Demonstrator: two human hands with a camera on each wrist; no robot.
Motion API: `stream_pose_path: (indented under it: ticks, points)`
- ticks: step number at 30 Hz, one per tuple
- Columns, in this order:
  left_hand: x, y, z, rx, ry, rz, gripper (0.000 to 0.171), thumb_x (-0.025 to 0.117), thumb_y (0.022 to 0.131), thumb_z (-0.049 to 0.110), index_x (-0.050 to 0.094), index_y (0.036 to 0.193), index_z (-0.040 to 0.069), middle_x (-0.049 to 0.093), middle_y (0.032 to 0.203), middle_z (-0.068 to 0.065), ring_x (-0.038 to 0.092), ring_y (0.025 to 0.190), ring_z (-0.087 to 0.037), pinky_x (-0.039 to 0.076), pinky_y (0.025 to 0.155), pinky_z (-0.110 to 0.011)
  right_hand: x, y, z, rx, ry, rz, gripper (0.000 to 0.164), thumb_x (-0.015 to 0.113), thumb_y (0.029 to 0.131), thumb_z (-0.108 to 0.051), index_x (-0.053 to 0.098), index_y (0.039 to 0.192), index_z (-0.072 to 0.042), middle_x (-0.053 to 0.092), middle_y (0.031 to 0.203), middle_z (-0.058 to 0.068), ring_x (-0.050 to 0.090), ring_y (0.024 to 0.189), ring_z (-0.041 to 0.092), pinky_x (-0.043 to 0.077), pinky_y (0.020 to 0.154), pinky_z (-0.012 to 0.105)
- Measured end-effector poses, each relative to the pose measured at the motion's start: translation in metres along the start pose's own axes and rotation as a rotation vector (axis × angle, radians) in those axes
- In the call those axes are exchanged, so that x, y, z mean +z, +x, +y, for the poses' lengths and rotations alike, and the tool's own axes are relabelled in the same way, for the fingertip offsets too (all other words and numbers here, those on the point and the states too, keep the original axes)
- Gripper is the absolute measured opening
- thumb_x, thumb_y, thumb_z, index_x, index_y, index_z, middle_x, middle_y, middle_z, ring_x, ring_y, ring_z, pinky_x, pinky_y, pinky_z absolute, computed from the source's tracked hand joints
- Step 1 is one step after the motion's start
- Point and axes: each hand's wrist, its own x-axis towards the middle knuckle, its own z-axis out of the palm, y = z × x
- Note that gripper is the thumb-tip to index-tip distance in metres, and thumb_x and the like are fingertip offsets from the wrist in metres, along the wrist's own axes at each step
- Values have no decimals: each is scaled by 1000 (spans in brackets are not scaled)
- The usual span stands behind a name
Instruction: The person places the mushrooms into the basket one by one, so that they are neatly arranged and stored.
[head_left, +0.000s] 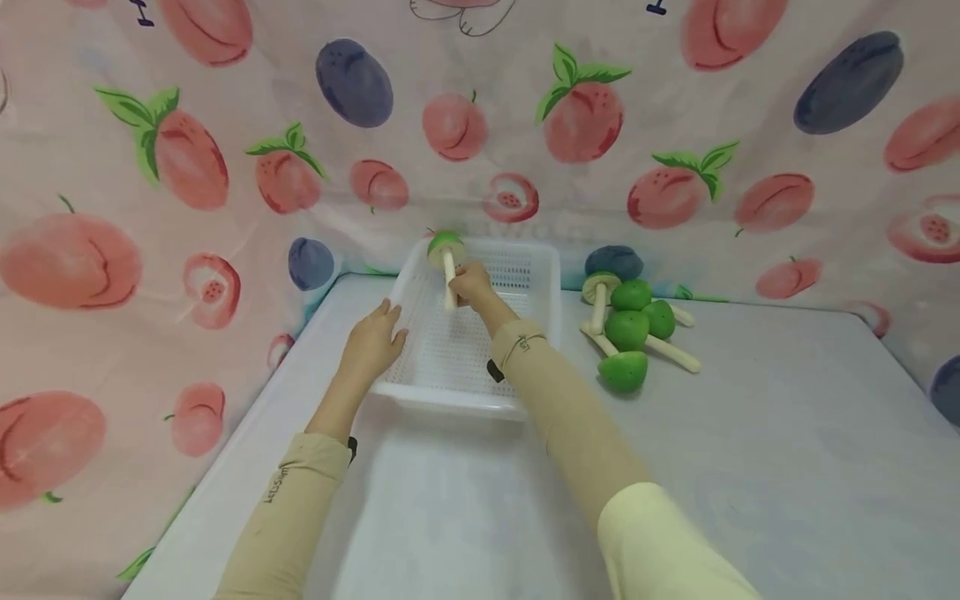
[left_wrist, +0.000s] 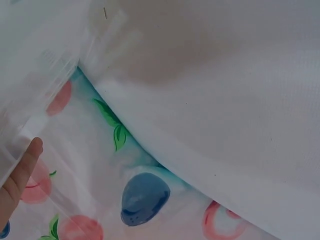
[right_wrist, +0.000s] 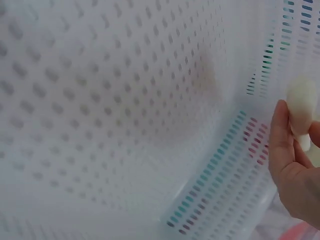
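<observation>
A toy mushroom point(head_left: 449, 279) with a green cap and a pale stem is held by my right hand point(head_left: 472, 283) over the far left part of a white perforated basket point(head_left: 450, 400). The thumb and fingers grip its stem, and the cap points toward the back. In the right wrist view, the pale stem point(right_wrist: 301, 102) shows between fingers and thumb, beside the basket's slotted wall. My left hand point(head_left: 372, 342) is at the basket's left rim with its fingers extended. One straight finger point(left_wrist: 22, 172) appears beside the basket's side in the left wrist view.
To the right of the basket lies a pile of several green-capped toy mushrooms point(head_left: 628, 329), stems pointing various ways. The white table point(head_left: 787, 450) meets a fruit-printed cloth point(head_left: 480, 100) behind and at the left.
</observation>
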Motion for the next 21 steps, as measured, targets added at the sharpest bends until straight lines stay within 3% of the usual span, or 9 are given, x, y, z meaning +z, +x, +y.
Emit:
stream_pose_path:
  ticks: [4, 6, 10, 13, 15, 18, 21]
  points:
    - [1, 2, 1, 0, 1, -7, 47, 59, 92, 17, 50, 129, -10, 41, 139, -33, 46, 123, -48, 43, 101, -57, 9, 31, 22, 99, 34, 30, 31, 59, 83, 6, 58, 114, 5, 63, 109, 19, 69, 87, 35, 61, 62, 41]
    - [3, 2, 2, 3, -1, -8, 47, 58, 92, 17, 50, 129, -11, 41, 138, -33, 47, 123, -48, 43, 100, -58, 16, 58, 44, 122, 47, 46, 39, 58, 81, 8, 52, 119, 7, 61, 105, 22, 68, 78, 36, 59, 53, 41]
    - [2, -4, -2, -2, -1, -15, 48, 57, 93, 18, 49, 129, -11, 40, 138, -34, 46, 122, -49, 43, 101, -58, 45, 119, 87, 217, 31, 8, 59, 64, 81, 6, 42, 135, -4, 60, 109, 19, 69, 74, 33, 59, 53, 42]
    - [1, -6, -2, -2, -4, -8, 47, 58, 92, 18, 50, 129, -11, 40, 138, -34, 47, 122, -50, 43, 100, -58, 59, 161, 117, 260, 19, -14, 67, 69, 77, 4, 40, 137, -8, 63, 105, 18, 69, 70, 34, 59, 54, 44]
    - [1, -6, -2, 4, -7, 2, 47, 59, 92, 18, 50, 128, -11, 41, 138, -34, 47, 121, -50, 43, 100, -58, 62, 179, 130, 271, 18, -20, 67, 72, 75, 3, 42, 134, -9, 64, 100, 17, 69, 69, 34, 59, 53, 44]
    - [2, -4, 0, 14, -11, 12, 47, 60, 91, 17, 50, 127, -12, 41, 138, -34, 47, 121, -50, 44, 100, -58, 55, 173, 130, 265, 6, -19, 65, 72, 75, 3, 43, 132, -9, 64, 99, 16, 68, 71, 33, 58, 53, 44]
    - [3, 0, 2, 22, -7, 17, 47, 60, 91, 17, 51, 127, -12, 41, 138, -33, 48, 121, -49, 44, 99, -57, 39, 136, 112, 262, -60, -18, 60, 70, 77, 1, 46, 131, -8, 64, 102, 16, 68, 76, 32, 59, 56, 42]
